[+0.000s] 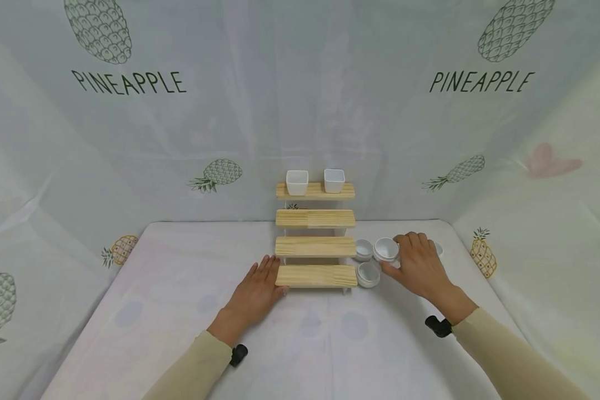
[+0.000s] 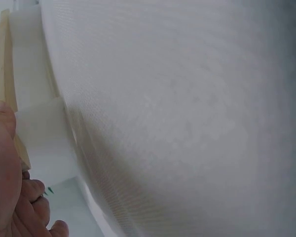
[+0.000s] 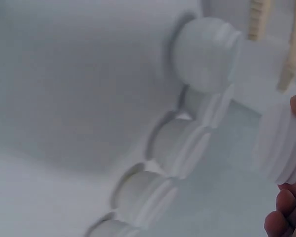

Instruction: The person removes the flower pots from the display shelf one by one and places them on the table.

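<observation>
A tiered wooden shelf stand (image 1: pixel 316 275) with several pale planks and white side supports stands on the table. My left hand (image 1: pixel 252 291) holds the left end of its lowest plank, thumb at the front edge. The left wrist view shows the thumb on the plank (image 2: pixel 5 64) and the fingers bent beneath. To the right of the stand, my right hand (image 1: pixel 420 264) grips a small white round bowl (image 1: pixel 386 248) between thumb and fingers. In the right wrist view this bowl (image 3: pixel 278 145) is raised off the table, apart from several similar bowls (image 3: pixel 180 148) in a line.
Two white square cups (image 1: pixel 297 183) sit on the top plank. Two round bowls (image 1: pixel 368 274) stand close to the stand's right side, and another bowl (image 1: pixel 439 249) shows partly behind my right hand. A pineapple-print cloth (image 1: pixel 300 100) hangs behind the table (image 1: pixel 200 339).
</observation>
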{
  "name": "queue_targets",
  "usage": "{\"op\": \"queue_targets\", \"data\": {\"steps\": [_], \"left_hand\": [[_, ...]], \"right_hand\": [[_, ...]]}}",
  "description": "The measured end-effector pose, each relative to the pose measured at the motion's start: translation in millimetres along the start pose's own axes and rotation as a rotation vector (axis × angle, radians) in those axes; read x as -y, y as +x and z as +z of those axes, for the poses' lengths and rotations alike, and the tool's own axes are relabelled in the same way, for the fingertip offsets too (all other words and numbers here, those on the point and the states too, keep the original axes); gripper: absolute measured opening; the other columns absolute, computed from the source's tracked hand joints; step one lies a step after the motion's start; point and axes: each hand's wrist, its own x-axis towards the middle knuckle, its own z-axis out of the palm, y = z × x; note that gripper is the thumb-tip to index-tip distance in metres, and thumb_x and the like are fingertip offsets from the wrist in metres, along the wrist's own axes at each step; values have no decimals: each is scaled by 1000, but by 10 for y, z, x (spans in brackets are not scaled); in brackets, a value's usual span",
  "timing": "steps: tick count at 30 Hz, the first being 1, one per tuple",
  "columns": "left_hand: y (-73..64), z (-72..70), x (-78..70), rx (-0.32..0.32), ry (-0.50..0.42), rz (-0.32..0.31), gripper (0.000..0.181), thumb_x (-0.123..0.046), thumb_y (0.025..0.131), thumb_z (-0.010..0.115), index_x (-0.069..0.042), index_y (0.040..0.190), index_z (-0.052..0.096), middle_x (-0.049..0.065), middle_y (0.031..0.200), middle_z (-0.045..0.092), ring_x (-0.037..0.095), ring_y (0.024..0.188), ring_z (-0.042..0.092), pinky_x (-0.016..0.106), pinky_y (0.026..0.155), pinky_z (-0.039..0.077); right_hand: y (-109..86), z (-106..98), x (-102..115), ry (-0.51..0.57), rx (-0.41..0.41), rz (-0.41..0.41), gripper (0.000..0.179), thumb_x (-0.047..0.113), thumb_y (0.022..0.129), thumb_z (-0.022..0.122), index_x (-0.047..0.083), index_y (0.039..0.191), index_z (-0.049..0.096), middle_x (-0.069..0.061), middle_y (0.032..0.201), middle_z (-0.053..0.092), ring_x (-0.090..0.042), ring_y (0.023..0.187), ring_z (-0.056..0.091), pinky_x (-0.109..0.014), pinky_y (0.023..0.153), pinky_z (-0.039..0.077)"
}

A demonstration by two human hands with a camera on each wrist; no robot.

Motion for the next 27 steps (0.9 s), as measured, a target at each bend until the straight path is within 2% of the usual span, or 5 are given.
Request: {"op": "queue_targets", "data": {"steps": [5,11,19,27], "left_hand": [[-8,2,2,11,-3,-10,81,-52,112,44,2,167,21,20,173,25,35,162,22,52,131,25],[1,1,-6,7,2,-9,81,-53,112,43,3,166,21,20,173,25,35,162,22,52,131,25],[-6,0,-14,9,-11,-9,80,-51,112,45,4,166,21,20,173,25,35,162,22,52,131,25],[-7,15,-11,-2,-16,-5,80,-49,112,47,4,166,22,21,173,26,35,162,23,52,131,26]], "right_hand": [[-236,83,-131,-9,21,17,63,36,78,85,-11,113,61,-22,94,61,-37,85,52,-42,68,39],[-399,165,-153,-2,27,24,62,36,77,87,-9,110,62,-17,89,58,-35,82,52,-41,64,39],[-499,307,-198,-2,48,41,60,35,77,87,-8,110,62,-16,88,57,-34,81,51,-42,63,40],[-557,360,-171,-3,109,48,61,35,82,86,-10,115,61,-19,97,58,-38,92,55,-49,69,47]]}}
